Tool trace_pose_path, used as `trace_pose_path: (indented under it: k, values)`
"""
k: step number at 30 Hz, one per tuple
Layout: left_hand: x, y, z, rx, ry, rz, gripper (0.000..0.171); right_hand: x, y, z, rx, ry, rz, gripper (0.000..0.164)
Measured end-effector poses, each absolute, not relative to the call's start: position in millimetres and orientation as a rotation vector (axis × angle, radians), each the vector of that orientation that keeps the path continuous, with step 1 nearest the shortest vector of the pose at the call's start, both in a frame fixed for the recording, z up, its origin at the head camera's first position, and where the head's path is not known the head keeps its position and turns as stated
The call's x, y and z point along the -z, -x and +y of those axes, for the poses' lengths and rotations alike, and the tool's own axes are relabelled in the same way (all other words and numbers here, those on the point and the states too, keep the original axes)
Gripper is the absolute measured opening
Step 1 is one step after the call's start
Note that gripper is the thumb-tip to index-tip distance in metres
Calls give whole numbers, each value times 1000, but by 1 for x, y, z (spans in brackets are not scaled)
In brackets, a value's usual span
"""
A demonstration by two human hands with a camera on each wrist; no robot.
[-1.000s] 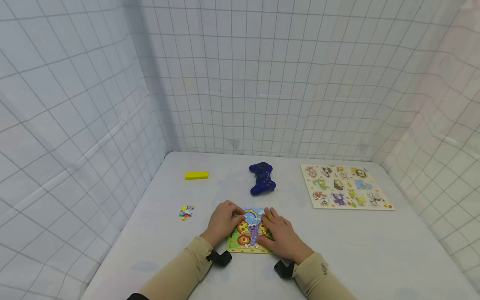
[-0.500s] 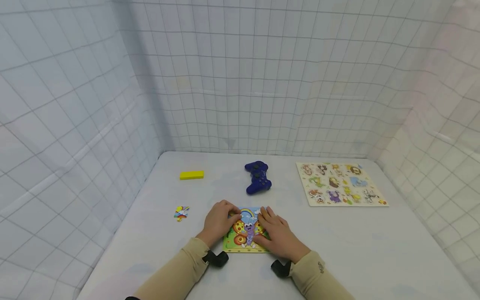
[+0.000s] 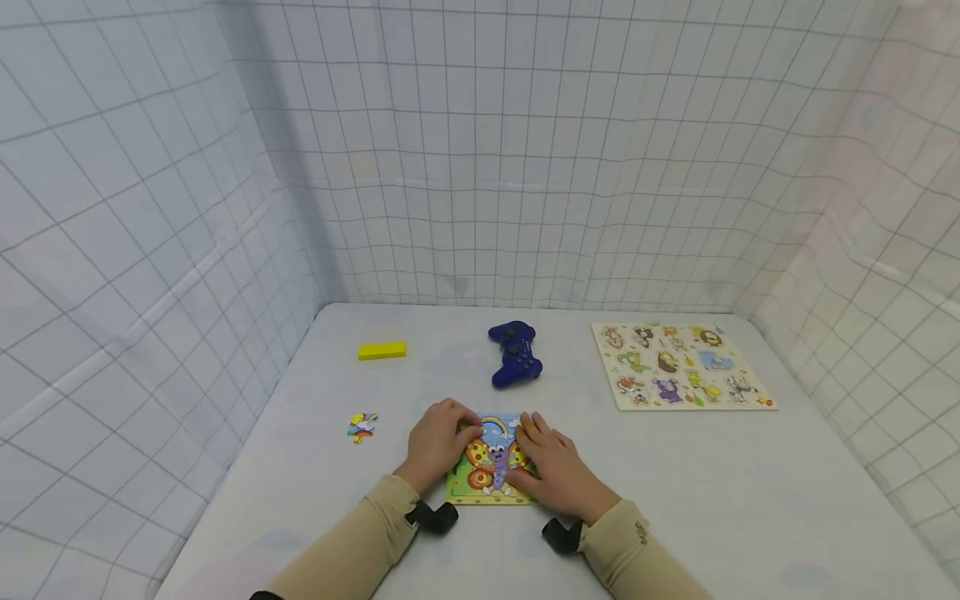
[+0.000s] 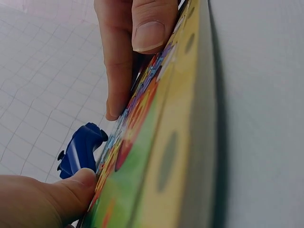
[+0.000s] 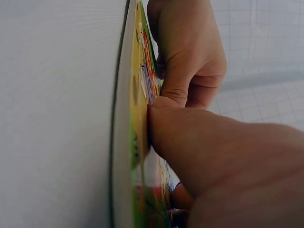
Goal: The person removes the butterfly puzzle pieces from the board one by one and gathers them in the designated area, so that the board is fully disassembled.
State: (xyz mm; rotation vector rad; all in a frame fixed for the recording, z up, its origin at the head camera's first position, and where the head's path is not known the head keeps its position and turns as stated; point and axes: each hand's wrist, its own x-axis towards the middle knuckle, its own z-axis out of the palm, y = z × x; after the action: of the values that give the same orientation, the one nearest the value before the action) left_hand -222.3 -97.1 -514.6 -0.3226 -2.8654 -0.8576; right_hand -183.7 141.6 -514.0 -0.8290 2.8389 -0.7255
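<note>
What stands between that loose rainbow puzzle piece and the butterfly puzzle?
The left hand does, at the left side of the butterfly puzzle, right across the line from the loose piece. Nothing else visible does.

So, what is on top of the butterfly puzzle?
On the puzzle, the left hand touches the upper left and the right hand rests across the right side. What lies directly beneath the hands is covered.

The bare left hand (image 3: 436, 443) bends at the flat, colourful rectangular butterfly puzzle's (image 3: 480, 481) left side; the bare right hand (image 3: 560, 473), fingers extended, rests across its right.
</note>
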Motion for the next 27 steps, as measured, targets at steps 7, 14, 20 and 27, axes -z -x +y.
trace_pose_path:
  k: [7,14,20,27]
  values:
    - [514,223,-96,900,329,-2831,7,513,186,142,730,846,2838,79]
    - [510,222,-95,968,338,-2826,9,515,188,143,736,856,2844,80]
    - [510,221,-100,965,313,-2803,10,517,188,143,744,859,2830,81]
    - [503,219,-127,952,222,-2730,11,516,186,145,748,853,2834,81]
